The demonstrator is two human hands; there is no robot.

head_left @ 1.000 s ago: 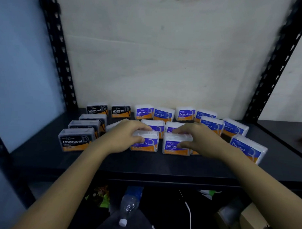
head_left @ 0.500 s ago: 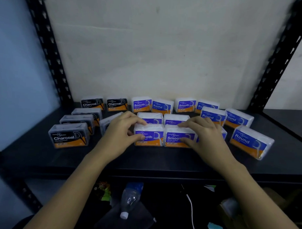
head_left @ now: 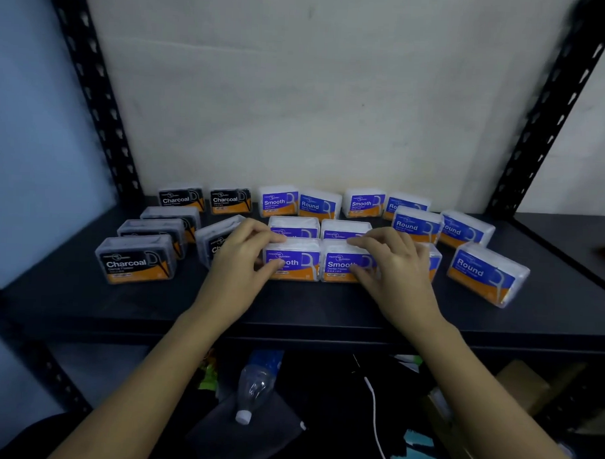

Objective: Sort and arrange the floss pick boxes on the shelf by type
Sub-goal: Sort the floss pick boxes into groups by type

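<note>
Several floss pick boxes stand on a black shelf (head_left: pixel 291 311). Two blue "Smooth" boxes sit side by side at the front middle. My left hand (head_left: pixel 240 259) grips the left Smooth box (head_left: pixel 295 261), fingers on top and thumb on its front. My right hand (head_left: pixel 392 263) grips the right Smooth box (head_left: pixel 341 263) the same way. Two more blue boxes (head_left: pixel 320 228) stand right behind them. Black "Charcoal" boxes (head_left: pixel 135 259) line up at the left, one (head_left: pixel 213 238) tilted beside my left hand. "Round" boxes (head_left: pixel 486 271) stand at the right.
A back row along the white wall mixes Charcoal (head_left: pixel 182 197), Smooth (head_left: pixel 278 201) and Round (head_left: pixel 317 205) boxes. Black perforated uprights (head_left: pixel 93 95) flank the shelf. Below the shelf lie a plastic bottle (head_left: pixel 254 389), a white cable (head_left: pixel 373 413) and cardboard (head_left: pixel 529 385).
My hands pushed the two front Smooth boxes together until they touch and squared them up. The camera view shifted slightly; the other boxes stayed put.
</note>
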